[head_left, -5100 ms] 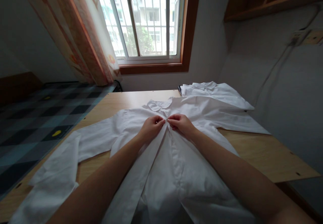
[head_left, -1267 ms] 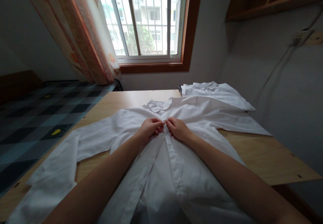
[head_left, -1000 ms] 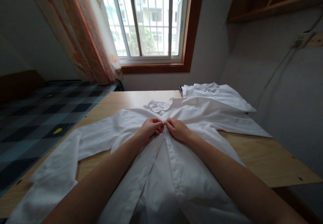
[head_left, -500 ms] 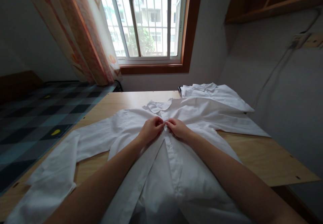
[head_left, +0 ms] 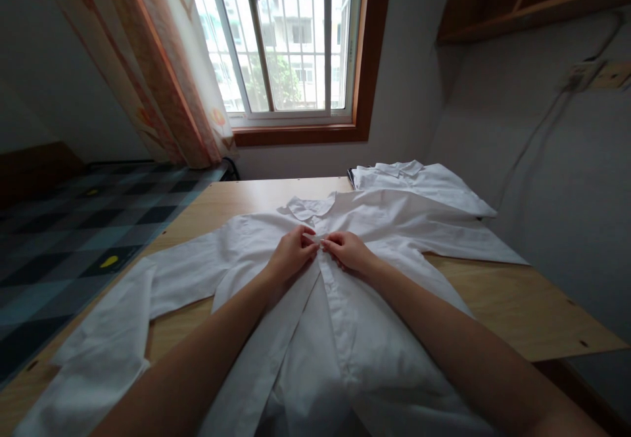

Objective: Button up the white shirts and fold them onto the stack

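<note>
A white shirt [head_left: 365, 332] is spread front up across the middle of a wooden table [head_left: 513, 305], with its collar [head_left: 310, 207] turned toward the far edge. One sleeve is laid out toward the left edge and bent back toward the near left corner; the other is stretched toward the right edge. Below the hands the two front edges are parted in a narrow upturned V, and the lower part is brought toward the near edge, where the view is partly blocked by the forearms.

The front opening is held a little below the collar by both hands. By the left hand [head_left: 294, 253] the cloth is pinched between thumb and fingers, with the index finger slightly raised. By the right hand [head_left: 348, 251] it is gripped just beside, with thumb and index finger brought together on the opening; whether a button is caught there is too small to tell.

At the far right corner folded white clothing [head_left: 424, 179] is stacked, partly overlapped by the shirt's shoulder and sleeve. The left edge is bordered by a bed with a checked cover [head_left: 73, 246]. Beyond the far edge a barred window [head_left: 296, 49] is seen, flanked by a patterned curtain [head_left: 170, 69].
</note>
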Tool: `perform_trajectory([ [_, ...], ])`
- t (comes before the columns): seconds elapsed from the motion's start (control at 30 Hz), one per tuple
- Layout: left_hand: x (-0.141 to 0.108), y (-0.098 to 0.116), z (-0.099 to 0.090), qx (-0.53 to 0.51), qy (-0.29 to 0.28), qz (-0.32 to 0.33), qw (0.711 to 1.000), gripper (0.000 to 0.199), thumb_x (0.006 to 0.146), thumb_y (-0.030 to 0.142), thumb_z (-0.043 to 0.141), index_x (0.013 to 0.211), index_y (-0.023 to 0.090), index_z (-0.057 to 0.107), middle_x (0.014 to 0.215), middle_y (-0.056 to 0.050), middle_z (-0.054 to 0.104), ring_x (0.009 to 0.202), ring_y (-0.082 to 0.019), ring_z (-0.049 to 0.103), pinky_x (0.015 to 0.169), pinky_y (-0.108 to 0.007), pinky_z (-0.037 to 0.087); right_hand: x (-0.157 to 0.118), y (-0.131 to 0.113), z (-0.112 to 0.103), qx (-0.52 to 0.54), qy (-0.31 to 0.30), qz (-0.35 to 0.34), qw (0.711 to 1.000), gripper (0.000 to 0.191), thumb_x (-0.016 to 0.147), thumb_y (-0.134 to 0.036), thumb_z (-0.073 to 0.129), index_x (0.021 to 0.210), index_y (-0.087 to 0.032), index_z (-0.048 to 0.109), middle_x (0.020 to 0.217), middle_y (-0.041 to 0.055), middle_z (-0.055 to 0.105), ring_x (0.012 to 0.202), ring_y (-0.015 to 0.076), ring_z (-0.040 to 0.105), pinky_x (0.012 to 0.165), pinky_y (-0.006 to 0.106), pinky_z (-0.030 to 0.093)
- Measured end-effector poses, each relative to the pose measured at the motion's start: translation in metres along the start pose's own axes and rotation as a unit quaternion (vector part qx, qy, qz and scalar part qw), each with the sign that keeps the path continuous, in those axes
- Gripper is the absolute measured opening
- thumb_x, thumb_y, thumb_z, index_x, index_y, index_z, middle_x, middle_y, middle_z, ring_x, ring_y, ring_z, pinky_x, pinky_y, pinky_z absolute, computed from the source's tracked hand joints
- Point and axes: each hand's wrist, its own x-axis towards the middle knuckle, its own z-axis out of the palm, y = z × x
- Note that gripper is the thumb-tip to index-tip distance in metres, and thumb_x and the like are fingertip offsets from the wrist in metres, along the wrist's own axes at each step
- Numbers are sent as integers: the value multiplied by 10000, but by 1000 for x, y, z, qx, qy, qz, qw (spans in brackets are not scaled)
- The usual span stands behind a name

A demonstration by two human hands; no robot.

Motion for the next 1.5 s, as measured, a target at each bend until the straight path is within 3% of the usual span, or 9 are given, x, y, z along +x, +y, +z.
perform_trajectory([
  [0.2,6,-3,-6,182,100,134,969,249,888,247,514,1105,185,618,973,-81,719,954,-231,664,904,-387,506,-4,-14,-13,-253,111,-112,955,298,928,-262,506,673,-176,634,613,15,630,592,142,571,594,249,397],
  [0.3,7,-9,1,220,49,219,949,363,958,277,412,1257,194,602,1355,-110,609,1303,-232,509,1124,-423,368,-3,-16,-21,-347,191,-180,901,265,934,-231,477,812,-165,702,836,84,713,837,198,627,791,293,445],
  [0.43,5,-19,8,302,-104,134,938,491,986,417,393,1444,261,477,1545,-71,436,1455,-253,336,1204,-505,202,-1,-2,-19,-429,145,-151,879,355,961,-262,463,1244,-175,660,1320,129,633,1283,244,496,1099,377,318],
  [0.6,5,-18,0,335,-140,73,929,618,969,581,365,1519,300,366,1610,-53,301,1501,-275,226,1203,-569,93,-3,11,-10,-502,48,-28,863,542,1009,-451,372,1502,-231,424,1606,105,311,1492,287,221,1193,500,117],
  [0.93,14,-20,-9,357,-134,47,923,743,908,719,344,1520,300,366,1626,-70,259,1508,-306,190,1190,-587,73,2,4,-20,-500,-13,-6,866,625,977,-607,347,1537,-330,341,1646,119,182,1519,313,108,1173,583,51],
  [1.17,29,-20,-19,360,-149,50,920,733,900,684,423,1509,280,384,1613,-93,294,1477,-340,265,1163,-588,178,11,7,-10,-513,13,-42,857,632,1003,-511,358,1538,-175,359,1621,177,235,1512,279,164,1208,451,95],
  [1.3,47,-15,-34,362,-67,110,923,439,966,464,421,1233,216,665,1212,-133,700,1148,-294,612,1004,-426,415,10,7,-7,-506,33,-67,859,605,998,-474,388,1504,-144,420,1590,184,314,1492,277,234,1207,417,134],
  [1.4,72,-13,-42,374,19,147,916,344,954,318,421,928,198,743,902,-122,740,941,-276,644,899,-389,448,9,6,-7,-500,40,-71,862,584,991,-456,412,1487,-150,448,1583,174,336,1481,277,264,1206,415,149],
  [1.5,100,-15,-40,369,36,163,914,276,902,238,478,898,190,750,924,-117,743,936,-266,620,891,-376,441,8,6,-7,-494,45,-76,865,573,988,-457,421,1477,-162,466,1581,164,344,1475,275,281,1207,417,154],
])
